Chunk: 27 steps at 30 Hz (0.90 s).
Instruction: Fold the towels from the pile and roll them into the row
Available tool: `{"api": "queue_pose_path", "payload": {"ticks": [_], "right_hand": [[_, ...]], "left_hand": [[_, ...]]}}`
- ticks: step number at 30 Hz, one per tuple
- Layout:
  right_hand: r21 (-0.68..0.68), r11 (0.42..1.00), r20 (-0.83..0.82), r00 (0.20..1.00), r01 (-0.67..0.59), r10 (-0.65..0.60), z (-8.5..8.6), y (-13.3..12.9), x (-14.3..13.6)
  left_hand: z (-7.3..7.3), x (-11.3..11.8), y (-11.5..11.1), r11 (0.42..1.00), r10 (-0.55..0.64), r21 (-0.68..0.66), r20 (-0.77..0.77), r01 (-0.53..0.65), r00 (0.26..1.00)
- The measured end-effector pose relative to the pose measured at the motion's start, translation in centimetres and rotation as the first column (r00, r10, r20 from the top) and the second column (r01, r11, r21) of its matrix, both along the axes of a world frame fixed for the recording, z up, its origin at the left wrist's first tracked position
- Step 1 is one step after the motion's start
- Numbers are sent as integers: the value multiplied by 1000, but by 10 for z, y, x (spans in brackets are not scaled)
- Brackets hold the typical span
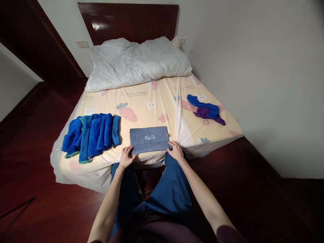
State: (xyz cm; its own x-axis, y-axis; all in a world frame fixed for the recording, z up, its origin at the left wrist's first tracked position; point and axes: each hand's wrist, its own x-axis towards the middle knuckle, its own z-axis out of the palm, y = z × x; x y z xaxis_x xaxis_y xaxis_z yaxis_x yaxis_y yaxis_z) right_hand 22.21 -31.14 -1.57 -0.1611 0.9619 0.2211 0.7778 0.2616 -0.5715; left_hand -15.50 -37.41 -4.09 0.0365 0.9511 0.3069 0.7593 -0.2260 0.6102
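A grey towel [149,139] with white lettering lies folded into a flat rectangle at the front edge of the bed. My left hand [126,156] grips its near left corner, thumb and fingers closing on the cloth. At the near right corner, my right hand [175,150] pinches the same towel. To the left sits a row of rolled or folded blue towels [95,135], some with green edging. Farther right, a crumpled blue and purple cloth [206,109] rests on the sheet.
The bed has a yellow sheet [149,114] printed with carrots and rabbits. A white quilt [139,62] is bunched below the dark wooden headboard [131,20]. A white wall [265,84] stands to the right, and dark red floor [32,145] surrounds the bed.
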Motion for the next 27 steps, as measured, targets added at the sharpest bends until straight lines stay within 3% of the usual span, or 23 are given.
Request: {"api": "queue_pose_path", "payload": {"ticks": [7, 22, 27], "right_hand": [[-39, 997, 118, 991, -60, 64, 2, -3, 1], [-17, 999, -40, 999, -27, 26, -2, 4, 3], [-52, 996, 11, 997, 71, -71, -5, 6, 3]], "left_hand": [[-2, -1, 4, 999, 37, -21, 45, -36, 998], [-3, -7, 7, 998, 59, -32, 198, -54, 978], [-1, -5, 6, 978, 194, -115, 235, -171, 952]]}}
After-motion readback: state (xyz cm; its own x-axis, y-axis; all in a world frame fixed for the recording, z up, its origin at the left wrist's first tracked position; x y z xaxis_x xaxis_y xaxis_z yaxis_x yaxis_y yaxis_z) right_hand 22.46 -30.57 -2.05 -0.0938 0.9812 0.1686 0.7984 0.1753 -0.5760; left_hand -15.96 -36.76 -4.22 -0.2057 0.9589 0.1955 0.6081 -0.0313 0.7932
